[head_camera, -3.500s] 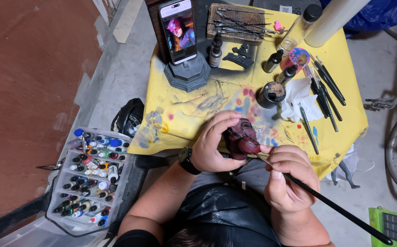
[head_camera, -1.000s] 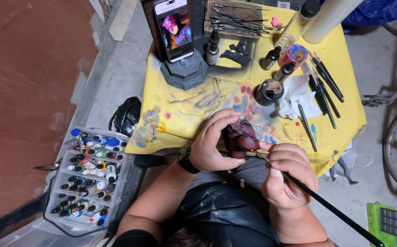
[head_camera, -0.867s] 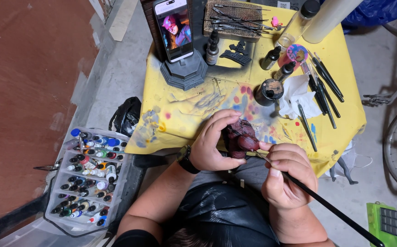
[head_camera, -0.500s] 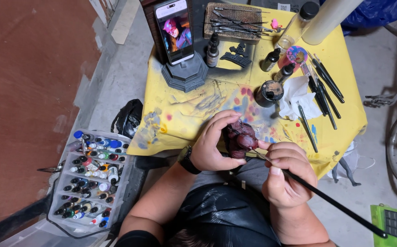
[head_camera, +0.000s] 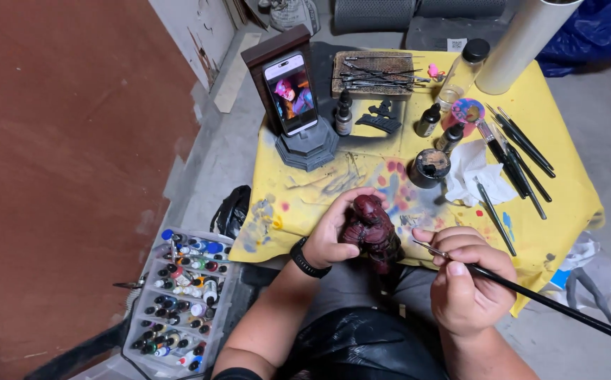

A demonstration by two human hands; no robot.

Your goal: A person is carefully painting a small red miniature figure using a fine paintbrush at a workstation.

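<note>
My left hand (head_camera: 335, 236) grips a dark red figurine (head_camera: 373, 230) just above the near edge of a paint-stained yellow table (head_camera: 334, 186). A black watch sits on that wrist. My right hand (head_camera: 466, 283) holds a long black paintbrush (head_camera: 531, 295), its fine tip pointing left and ending a little short of the figurine's right side. The brush handle runs down to the right past my hand.
A phone on a grey stand (head_camera: 293, 98), small dropper bottles (head_camera: 429, 119), a dark paint pot (head_camera: 429, 167), a white tissue (head_camera: 474, 169), several brushes (head_camera: 520, 151) and a white tube (head_camera: 520, 46) are on the table. A tray of paint bottles (head_camera: 186, 299) stands on the floor at left.
The view has shifted slightly. My right hand has drawn the brush tip a little away from the figurine, which my left hand still holds in about the same place.
</note>
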